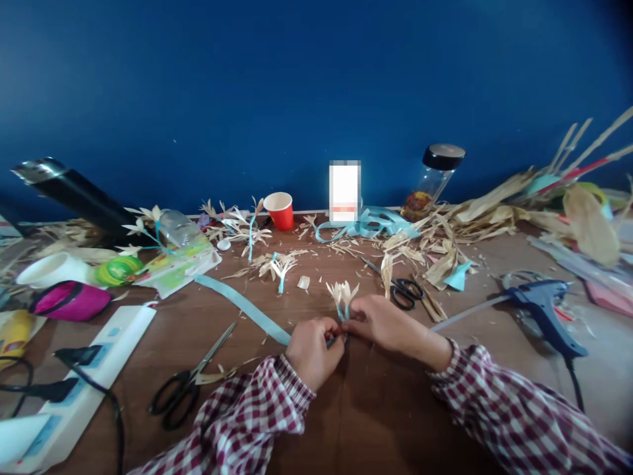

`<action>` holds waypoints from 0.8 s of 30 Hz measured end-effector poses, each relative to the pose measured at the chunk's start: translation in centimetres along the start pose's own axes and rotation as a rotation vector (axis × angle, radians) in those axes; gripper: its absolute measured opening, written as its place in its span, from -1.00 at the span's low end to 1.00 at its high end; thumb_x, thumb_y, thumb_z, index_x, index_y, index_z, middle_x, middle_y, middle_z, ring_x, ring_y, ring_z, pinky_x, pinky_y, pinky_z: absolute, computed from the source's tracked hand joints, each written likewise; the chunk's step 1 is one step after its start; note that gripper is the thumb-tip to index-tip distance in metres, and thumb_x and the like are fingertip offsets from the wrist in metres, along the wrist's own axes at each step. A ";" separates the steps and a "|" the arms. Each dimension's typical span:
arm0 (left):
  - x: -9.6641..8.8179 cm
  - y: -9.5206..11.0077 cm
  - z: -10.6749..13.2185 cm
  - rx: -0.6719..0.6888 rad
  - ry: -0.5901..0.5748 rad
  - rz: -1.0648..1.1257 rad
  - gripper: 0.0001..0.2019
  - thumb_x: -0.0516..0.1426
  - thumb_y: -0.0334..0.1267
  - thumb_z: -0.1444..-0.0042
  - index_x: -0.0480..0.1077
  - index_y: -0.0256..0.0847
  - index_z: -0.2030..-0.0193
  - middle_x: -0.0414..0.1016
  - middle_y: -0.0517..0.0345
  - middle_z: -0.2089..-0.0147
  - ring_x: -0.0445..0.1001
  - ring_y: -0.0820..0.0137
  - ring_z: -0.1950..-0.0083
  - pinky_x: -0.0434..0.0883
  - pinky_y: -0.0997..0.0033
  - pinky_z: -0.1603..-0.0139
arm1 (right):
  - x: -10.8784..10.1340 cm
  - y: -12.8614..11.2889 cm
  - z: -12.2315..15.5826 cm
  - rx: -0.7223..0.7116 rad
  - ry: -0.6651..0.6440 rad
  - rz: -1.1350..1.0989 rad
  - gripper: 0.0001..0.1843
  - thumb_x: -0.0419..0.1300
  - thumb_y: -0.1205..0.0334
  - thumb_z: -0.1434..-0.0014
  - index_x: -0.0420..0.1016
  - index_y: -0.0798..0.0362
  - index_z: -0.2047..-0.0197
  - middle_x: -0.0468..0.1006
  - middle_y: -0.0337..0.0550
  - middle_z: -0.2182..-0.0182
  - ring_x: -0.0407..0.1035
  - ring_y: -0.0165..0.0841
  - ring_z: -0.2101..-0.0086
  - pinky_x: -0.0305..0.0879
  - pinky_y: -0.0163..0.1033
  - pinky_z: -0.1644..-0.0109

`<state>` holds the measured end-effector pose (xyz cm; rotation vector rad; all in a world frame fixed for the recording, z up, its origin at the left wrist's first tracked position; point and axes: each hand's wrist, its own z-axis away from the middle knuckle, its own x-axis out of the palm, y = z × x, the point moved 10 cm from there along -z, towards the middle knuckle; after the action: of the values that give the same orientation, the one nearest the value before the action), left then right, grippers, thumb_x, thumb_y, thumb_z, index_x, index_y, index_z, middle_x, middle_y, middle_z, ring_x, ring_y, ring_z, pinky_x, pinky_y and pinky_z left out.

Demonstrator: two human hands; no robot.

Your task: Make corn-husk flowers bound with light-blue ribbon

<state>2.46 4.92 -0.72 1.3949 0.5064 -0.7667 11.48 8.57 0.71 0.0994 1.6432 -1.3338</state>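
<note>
Between my hands stands a small corn-husk flower [342, 293], its pale petals pointing up and its stem wrapped in blue. My right hand [378, 323] pinches it at the stem with thumb and forefinger. Closed around one end of a light blue ribbon [244, 309] is my left hand [316, 349], its fingertips touching the stem's base. The ribbon runs from there to the upper left across the table. Another husk flower with a blue stem [281, 269] lies just beyond. The fingers partly hide the lower stem.
Black scissors [190, 382] lie at left near a white power strip [106, 379]; a second pair [408, 292] lies beyond my right hand. A blue glue gun [544, 310] is at right. Behind are a red paper cup [280, 212], coiled ribbon [380, 223], a jar [432, 181] and dry husks [484, 208].
</note>
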 end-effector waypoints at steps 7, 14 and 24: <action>-0.1 0.8 0.2 0.078 0.034 -0.063 -0.66 0.07 -0.38 0.02 0.25 -0.22 0.04 0.38 0.25 0.49 0.36 0.40 0.45 0.19 0.45 0.42 | -0.5 -0.4 -0.2 0.023 0.048 0.143 -0.77 0.21 0.12 -0.05 0.39 0.12 0.46 0.42 -0.26 0.60 0.26 -0.48 0.56 -0.05 -0.39 0.50; 0.0 1.7 -0.6 0.210 -0.037 -0.184 -0.66 0.08 -0.40 0.01 0.35 -0.16 0.05 0.38 0.19 0.41 0.36 0.39 0.40 0.25 0.43 0.36 | -1.0 1.5 -0.5 0.115 0.028 0.246 -0.68 0.27 -0.01 0.05 0.44 0.09 0.53 0.42 -0.26 0.64 0.23 -0.49 0.61 -0.12 -0.37 0.55; -0.1 1.8 -0.5 0.253 -0.066 -0.195 -0.71 0.07 -0.31 -0.07 0.42 -0.21 0.06 0.46 0.06 0.27 0.44 0.32 0.29 0.34 0.38 0.26 | -0.8 2.3 -0.9 0.131 0.001 0.207 -0.72 0.31 0.02 0.09 0.46 0.07 0.51 0.44 -0.30 0.63 0.23 -0.50 0.60 -0.11 -0.39 0.55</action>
<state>3.81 5.44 0.53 1.5622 0.5120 -1.0606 12.73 10.54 -0.38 0.3395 1.5010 -1.2801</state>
